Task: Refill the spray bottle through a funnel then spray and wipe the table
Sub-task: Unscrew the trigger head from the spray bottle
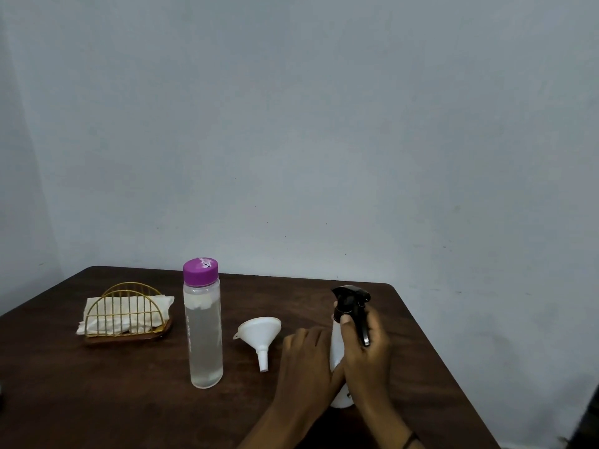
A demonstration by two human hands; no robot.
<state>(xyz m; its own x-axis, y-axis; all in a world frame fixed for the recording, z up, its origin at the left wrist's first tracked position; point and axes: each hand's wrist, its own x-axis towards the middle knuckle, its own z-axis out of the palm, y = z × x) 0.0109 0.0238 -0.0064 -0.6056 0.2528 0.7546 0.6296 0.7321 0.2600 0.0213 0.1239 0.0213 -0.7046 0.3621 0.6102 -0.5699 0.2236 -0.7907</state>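
Dark band (411, 440) on right wrist

the table (129, 400) looks like dark wood with a faint grain and a dull sheen. the water bottle (203, 335) is clear smooth plastic with a glossy purple cap (200, 271), and the funnel (260, 332) is matt white plastic. the spray bottle (336, 348) has a white plastic body and shiny black trigger head (351, 301); the napkin holder (128, 311) is thin gold metal wire around soft crumpled paper napkins (107, 322).

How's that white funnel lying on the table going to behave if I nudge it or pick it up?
The funnel looks like thin plastic, so probably light and stiff. It lies on its side on the table, cone and spout both round, so a nudge would likely roll it in an arc. Its small rim tab might check that.
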